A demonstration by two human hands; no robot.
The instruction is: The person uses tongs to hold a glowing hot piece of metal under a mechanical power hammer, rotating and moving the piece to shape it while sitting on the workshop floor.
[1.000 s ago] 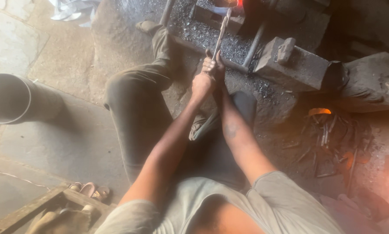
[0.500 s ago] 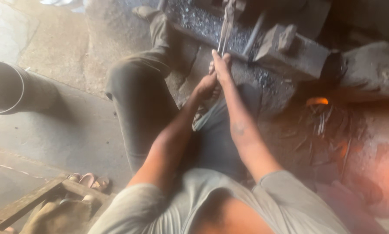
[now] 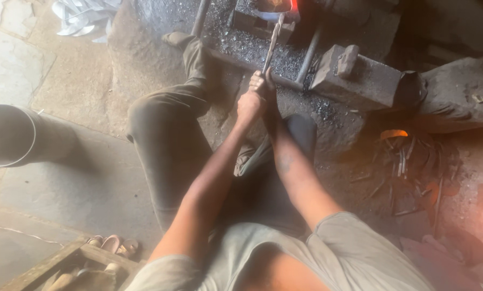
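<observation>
Head view: a long metal rod [image 3: 273, 40] is running up and away from both hands, its far tip sitting in the glowing coals [image 3: 276, 5] of the forge. Right hand [image 3: 263, 82] & left hand [image 3: 250, 105] are stacked on the near end, fingers closing round it; right is nearer the fire. An anvil block [image 3: 360, 81] is lying just right. Left, a grey bucket [image 3: 10, 134] is lying on its side on the floor; contents can't be told.

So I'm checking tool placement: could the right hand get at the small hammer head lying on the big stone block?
Probably yes. The right hand grips the long tongs; the hammer head lies just right of it on the block, nothing between.
</observation>
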